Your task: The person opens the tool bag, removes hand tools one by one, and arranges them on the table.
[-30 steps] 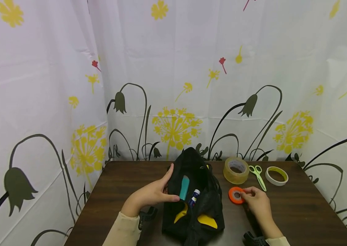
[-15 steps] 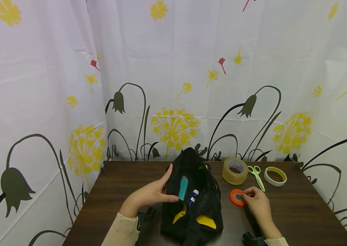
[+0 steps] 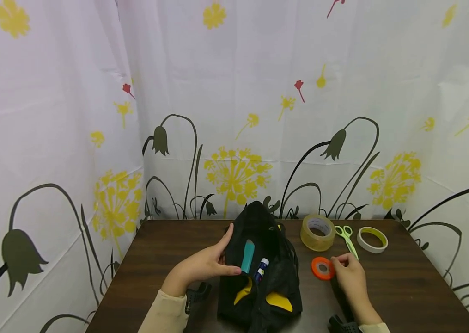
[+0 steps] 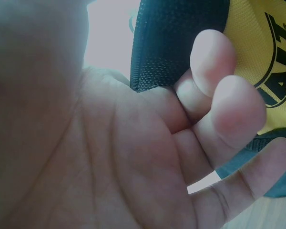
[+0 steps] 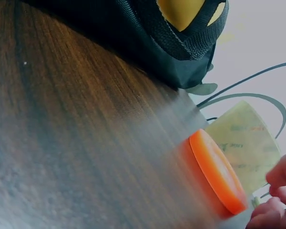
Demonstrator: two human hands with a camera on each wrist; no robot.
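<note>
A black tool bag (image 3: pixel 232 311) with yellow patches stands with its top spread apart. My left hand (image 3: pixel 201 267) holds its left side, thumb over the rim and fingers along the outer wall; in the left wrist view the fingertips lie by a yellow patch (image 4: pixel 243 52) with black lettering. Inside the bag rest a teal grey-tipped object (image 3: pixel 247 257) and a blue glue stick (image 3: pixel 261 271) with a white cap. An orange roll of tape (image 3: pixel 315 264) lies flat right of the bag. My right hand (image 3: pixel 350 277) is just right of it, fingertips bent and apart from the roll (image 5: pixel 219 171).
Behind the orange roll, a wide roll of clear packing tape (image 3: pixel 311 241), light green scissors (image 3: pixel 348 240) and a white tape roll (image 3: pixel 370 249) lie on the dark wooden table (image 3: pixel 409 286). A flower-printed curtain (image 3: pixel 234 115) hangs behind the table.
My right fingertips have come off the edge of the orange tape roll, which has shifted slightly right relative to the bag. My left hand stays on the bag.
</note>
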